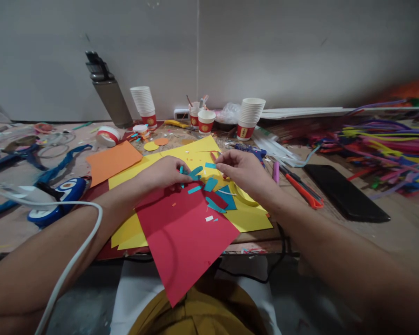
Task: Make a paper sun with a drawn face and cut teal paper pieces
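Note:
My left hand (169, 172) is closed in a pinch on a small teal paper piece (182, 176), over the upper left of the red paper sheet (186, 237). My right hand (239, 168) is also closed, its fingertips pinching a small teal strip (210, 165). Between and below the hands lie several teal paper scraps (210, 184), some on the red sheet. Larger yellow sheets (251, 222) spread underneath. The red sheet's lower corner hangs over the table's front edge. A roll of yellow tape (246, 197) sits below my right hand.
Behind stand paper cup stacks (252, 111), single cups (206, 122) and a leaning bottle (111, 100). To the right are a red-handled tool (300, 188), a black phone (345, 191) and colourful pipe cleaners (387, 149). A blue-and-white device (57, 202) and a white cable (96, 223) lie left.

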A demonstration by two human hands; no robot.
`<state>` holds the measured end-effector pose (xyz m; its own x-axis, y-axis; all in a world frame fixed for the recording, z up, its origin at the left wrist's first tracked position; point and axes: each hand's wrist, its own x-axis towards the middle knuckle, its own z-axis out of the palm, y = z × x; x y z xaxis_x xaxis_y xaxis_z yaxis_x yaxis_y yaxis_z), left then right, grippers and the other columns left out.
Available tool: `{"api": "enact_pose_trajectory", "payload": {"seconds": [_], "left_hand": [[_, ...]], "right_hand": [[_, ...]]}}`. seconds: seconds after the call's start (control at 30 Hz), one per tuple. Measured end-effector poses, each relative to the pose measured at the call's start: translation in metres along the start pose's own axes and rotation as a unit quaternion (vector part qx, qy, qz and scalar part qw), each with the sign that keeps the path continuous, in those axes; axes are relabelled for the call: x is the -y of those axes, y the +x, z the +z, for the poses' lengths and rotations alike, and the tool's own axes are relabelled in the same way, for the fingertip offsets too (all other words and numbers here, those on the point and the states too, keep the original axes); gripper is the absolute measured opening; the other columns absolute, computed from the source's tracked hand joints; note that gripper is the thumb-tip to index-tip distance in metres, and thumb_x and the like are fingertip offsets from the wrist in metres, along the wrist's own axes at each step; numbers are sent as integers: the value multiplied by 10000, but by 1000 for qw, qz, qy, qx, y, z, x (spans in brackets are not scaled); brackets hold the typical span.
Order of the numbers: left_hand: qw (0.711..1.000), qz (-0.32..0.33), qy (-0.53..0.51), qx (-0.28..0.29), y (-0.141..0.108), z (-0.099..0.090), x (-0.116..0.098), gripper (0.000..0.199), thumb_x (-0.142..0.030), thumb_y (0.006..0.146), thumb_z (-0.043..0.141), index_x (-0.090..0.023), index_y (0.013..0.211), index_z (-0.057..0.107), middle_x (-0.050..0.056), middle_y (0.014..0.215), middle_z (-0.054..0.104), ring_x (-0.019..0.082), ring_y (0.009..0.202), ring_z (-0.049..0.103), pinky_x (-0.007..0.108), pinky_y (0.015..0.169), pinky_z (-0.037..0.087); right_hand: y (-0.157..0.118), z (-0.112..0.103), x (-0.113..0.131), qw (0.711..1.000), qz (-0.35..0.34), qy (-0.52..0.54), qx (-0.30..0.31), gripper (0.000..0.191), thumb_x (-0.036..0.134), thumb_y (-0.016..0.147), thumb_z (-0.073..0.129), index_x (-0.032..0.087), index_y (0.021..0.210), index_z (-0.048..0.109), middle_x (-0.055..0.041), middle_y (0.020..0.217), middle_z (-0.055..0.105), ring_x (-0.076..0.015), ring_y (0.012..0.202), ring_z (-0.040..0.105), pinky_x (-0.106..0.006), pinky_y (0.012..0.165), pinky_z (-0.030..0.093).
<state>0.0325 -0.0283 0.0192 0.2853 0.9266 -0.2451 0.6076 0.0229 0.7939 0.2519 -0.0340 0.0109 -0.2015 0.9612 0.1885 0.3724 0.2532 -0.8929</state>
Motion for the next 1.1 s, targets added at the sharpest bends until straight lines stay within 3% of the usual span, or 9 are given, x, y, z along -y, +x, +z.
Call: {"api": "enact_pose_trajectory", "payload": {"seconds": [0.27, 0.4, 0.47, 0.53, 0.6, 0.67, 0.73, 0.93, 1.1], "left_hand": [[996, 26, 84, -31, -2, -4, -2, 396, -469, 697, 712, -173, 960, 703, 52, 720, 714, 138, 433, 588, 247, 451, 417], [986, 67, 107, -107, -5, -9, -5, 361, -476, 755, 666, -183, 958, 726, -9, 475, 592, 118, 378, 514, 250, 502, 398], [976, 103, 86, -171, -5, -9, -7, 281, -436, 770, 667, -187, 877, 737, -18, 466, 571, 99, 394, 489, 241, 514, 382], [974, 122, 2, -193, -6, -3, -10, 243, -408, 769, 681, -172, 810, 725, -7, 542, 610, 82, 421, 478, 228, 494, 364], [975, 123, -130, -134, -8, 8, -13, 253, -400, 770, 688, -147, 777, 698, 16, 637, 647, 76, 463, 501, 210, 475, 367], [952, 131, -266, -73, -10, 21, -16, 237, -364, 761, 709, -137, 824, 682, 35, 743, 677, 79, 543, 555, 193, 512, 409], [930, 132, -342, -31, -12, 32, -18, 228, -300, 731, 748, -129, 854, 661, 31, 711, 668, 85, 579, 581, 186, 555, 443], [880, 81, -467, -18, -10, 37, -18, 261, -199, 688, 780, -144, 811, 556, 11, 628, 649, 81, 543, 586, 162, 532, 456], [869, 83, -488, 2, -9, 36, -17, 184, -188, 725, 745, -122, 771, 579, 9, 619, 636, 60, 527, 564, 152, 544, 467]], "right_hand": [[0, -1, 3, 1000, 10, 6, -23, 95, 259, 748, 666, 173, 762, 629, 2, 689, 603, -110, 595, 520, -259, 552, 429], [-2, -2, 9, 998, 23, 38, -36, 95, 239, 750, 673, 168, 784, 620, 11, 686, 591, -89, 553, 495, -239, 509, 398], [-4, -1, 12, 996, 25, 76, -49, 101, 221, 749, 676, 165, 779, 597, 20, 678, 575, -75, 533, 475, -227, 489, 378], [-5, 1, 15, 991, 19, 119, -62, 120, 223, 752, 677, 168, 771, 572, 28, 668, 561, -70, 522, 463, -222, 476, 367], [-6, 4, 15, 986, 6, 153, -71, 144, 246, 755, 681, 173, 768, 558, 29, 670, 560, -72, 525, 467, -224, 477, 371], [-7, 9, 15, 982, -13, 171, -76, 163, 265, 747, 694, 175, 764, 559, 27, 684, 569, -74, 542, 475, -227, 492, 381], [-9, 13, 15, 981, -32, 175, -74, 167, 264, 737, 707, 173, 753, 567, 28, 687, 573, -72, 558, 477, -224, 507, 380], [-15, 22, 18, 980, -51, 183, -60, 166, 268, 743, 710, 174, 751, 573, 29, 694, 592, -73, 573, 482, -226, 525, 373], [-15, 20, 20, 986, -63, 147, -37, 167, 303, 784, 673, 171, 783, 571, 16, 723, 601, -90, 604, 506, -237, 557, 398]]}}
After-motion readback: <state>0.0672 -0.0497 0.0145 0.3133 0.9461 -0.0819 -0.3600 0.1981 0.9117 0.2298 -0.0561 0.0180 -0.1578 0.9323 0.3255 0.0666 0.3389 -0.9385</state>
